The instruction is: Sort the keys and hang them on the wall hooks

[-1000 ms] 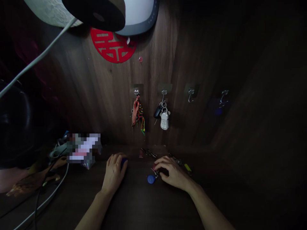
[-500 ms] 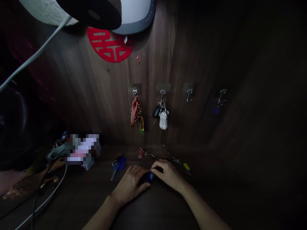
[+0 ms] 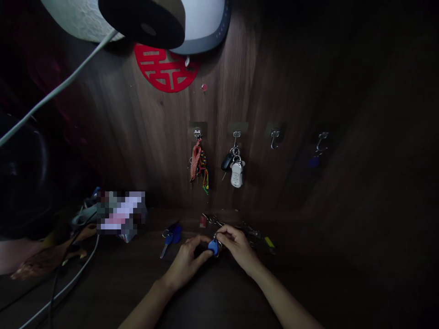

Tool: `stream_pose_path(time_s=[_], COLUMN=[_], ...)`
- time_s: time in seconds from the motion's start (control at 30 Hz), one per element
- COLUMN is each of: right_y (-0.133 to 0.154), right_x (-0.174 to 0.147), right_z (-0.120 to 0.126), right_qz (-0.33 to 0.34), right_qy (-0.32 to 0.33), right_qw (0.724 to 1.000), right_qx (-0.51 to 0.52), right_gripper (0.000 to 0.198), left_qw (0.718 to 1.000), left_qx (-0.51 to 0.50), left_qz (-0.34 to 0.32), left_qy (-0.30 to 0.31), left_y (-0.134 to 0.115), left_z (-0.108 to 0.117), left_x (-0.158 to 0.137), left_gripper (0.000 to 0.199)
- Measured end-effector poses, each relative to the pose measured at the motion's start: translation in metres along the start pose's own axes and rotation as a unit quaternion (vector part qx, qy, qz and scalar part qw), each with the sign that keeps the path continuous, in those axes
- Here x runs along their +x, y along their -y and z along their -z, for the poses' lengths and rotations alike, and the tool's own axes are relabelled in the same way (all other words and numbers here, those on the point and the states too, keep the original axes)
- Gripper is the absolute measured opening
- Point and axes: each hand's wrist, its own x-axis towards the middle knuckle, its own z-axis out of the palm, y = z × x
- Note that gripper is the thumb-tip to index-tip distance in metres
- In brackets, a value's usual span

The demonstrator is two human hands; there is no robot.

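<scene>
A round blue key fob (image 3: 213, 247) hangs on a metal key ring between my two hands, just above the dark wooden surface. My left hand (image 3: 187, 262) has the fob's left edge between thumb and fingers. At the top of the ring, the fingertips of my right hand (image 3: 238, 249) are pinched together. Left of my hands lies a blue-headed key (image 3: 167, 240) on a ring with a dark blue tag. Behind my hands, a small red tag (image 3: 202, 222) lies beside a metal chain and clasp, partly covered by my right hand.
Along the wooden wall, keys with a braided strap (image 3: 195, 163) and car keys (image 3: 236, 173) hang from hooks. A third hook (image 3: 274, 140) is bare; a dark blue tag (image 3: 313, 161) hangs at the fourth. A yellow tag (image 3: 269, 242) lies right; a pixelated box (image 3: 125, 217) and cables sit left.
The blue fob has turned its face up and shows more fully. My left fingers have drawn back from over it to its edge. The whole view has shifted slightly.
</scene>
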Motion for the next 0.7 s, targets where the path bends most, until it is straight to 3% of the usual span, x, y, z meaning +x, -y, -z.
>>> stream_pose_path(time_s=[0.2, 0.33, 0.5, 0.7], right_y=[-0.002, -0.004, -0.003, -0.003], right_x=[0.001, 0.001, 0.0, -0.001], right_z=[-0.001, -0.001, 0.0, -0.002], right_qz=[-0.041, -0.07, -0.09, -0.13], right_qy=[-0.02, -0.022, -0.03, -0.018], right_qw=[0.996, 0.989, 0.978, 0.965], right_qx=[0.079, 0.129, 0.187, 0.226], right_gripper=[0.033, 0.034, 0.035, 0.039], left_qw=[0.998, 0.998, 0.997, 0.981], left_qx=[-0.062, -0.056, 0.037, 0.153], left_qz=[0.015, 0.014, -0.007, -0.103], left_qy=[-0.028, -0.029, -0.073, -0.06], left_y=[0.002, 0.008, 0.011, 0.004], left_z=[0.001, 0.0, 0.002, 0.001], left_x=[0.001, 0.001, -0.002, -0.005], left_gripper=[0.025, 0.016, 0.019, 0.014])
